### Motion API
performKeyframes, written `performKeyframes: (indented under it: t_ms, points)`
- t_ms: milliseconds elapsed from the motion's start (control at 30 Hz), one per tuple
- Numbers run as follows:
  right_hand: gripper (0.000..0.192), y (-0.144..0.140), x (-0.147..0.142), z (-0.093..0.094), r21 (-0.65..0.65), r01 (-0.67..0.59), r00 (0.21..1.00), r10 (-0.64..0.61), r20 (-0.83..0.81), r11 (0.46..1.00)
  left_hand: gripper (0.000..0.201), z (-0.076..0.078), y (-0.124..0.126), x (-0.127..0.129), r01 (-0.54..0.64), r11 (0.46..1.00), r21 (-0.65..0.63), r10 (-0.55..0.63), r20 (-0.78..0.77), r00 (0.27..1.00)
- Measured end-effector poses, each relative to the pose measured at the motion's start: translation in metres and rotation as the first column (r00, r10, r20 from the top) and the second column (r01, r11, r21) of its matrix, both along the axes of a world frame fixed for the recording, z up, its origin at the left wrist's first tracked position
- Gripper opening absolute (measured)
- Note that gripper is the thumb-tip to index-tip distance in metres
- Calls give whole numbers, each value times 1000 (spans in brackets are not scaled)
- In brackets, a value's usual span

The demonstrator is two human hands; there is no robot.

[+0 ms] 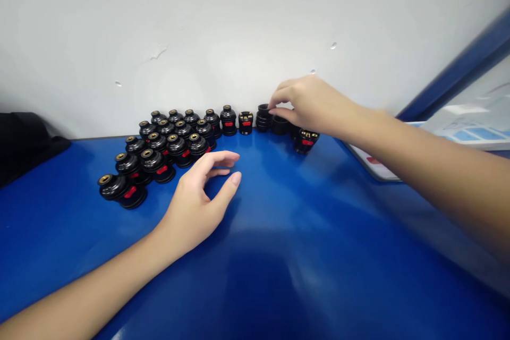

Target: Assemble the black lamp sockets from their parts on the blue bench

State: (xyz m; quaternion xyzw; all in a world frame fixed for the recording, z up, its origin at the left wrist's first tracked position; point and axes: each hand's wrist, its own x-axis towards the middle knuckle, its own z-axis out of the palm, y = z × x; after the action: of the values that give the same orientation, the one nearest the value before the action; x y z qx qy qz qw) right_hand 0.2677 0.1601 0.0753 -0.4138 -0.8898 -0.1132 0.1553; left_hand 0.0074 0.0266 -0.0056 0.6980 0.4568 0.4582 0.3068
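My right hand [300,101] reaches to the back of the blue table. Its thumb and index finger close on the rim of a black ring [263,109], which sits on top of other black ring-shaped parts. My left hand [205,191] hovers over the table with its fingers curved and apart, holding nothing. To its left stand several black lamp sockets [158,166] with red switches and brass-coloured tops. A socket body [246,123] with metal contacts showing stands left of the rings. Another socket body [306,142] is under my right wrist. Some parts behind the right hand are hidden.
The blue table [255,265] runs up to a white wall [223,26]. At the left edge lies a black cloth-like item [27,141]. On the right, a tray or board [372,162] with printed sheets rests beside a blue post [458,66].
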Motion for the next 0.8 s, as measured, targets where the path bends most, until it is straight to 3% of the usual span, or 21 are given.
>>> performKeyframes:
  t_ms: [167, 433, 600, 800]
  points:
    - [24, 6, -4, -8, -32, 10, 1000, -10, 17, 999, 22, 2, 0, -1, -3, 999, 44, 7, -83, 997]
    - [21, 14, 3, -15, 54, -100, 995, 99, 24, 993, 18, 3, 1, -1, -89, 993, 81, 99, -119, 988]
    - [17, 9, -3, -12, 98, -87, 996, 90, -20, 991, 17, 4, -1, -3, -122, 988, 96, 134, -142, 981]
    - [42, 0, -33, -14, 67, -219, 970, 224, -91, 973, 17, 4, 0, -2, -132, 985, 108, 148, -154, 977]
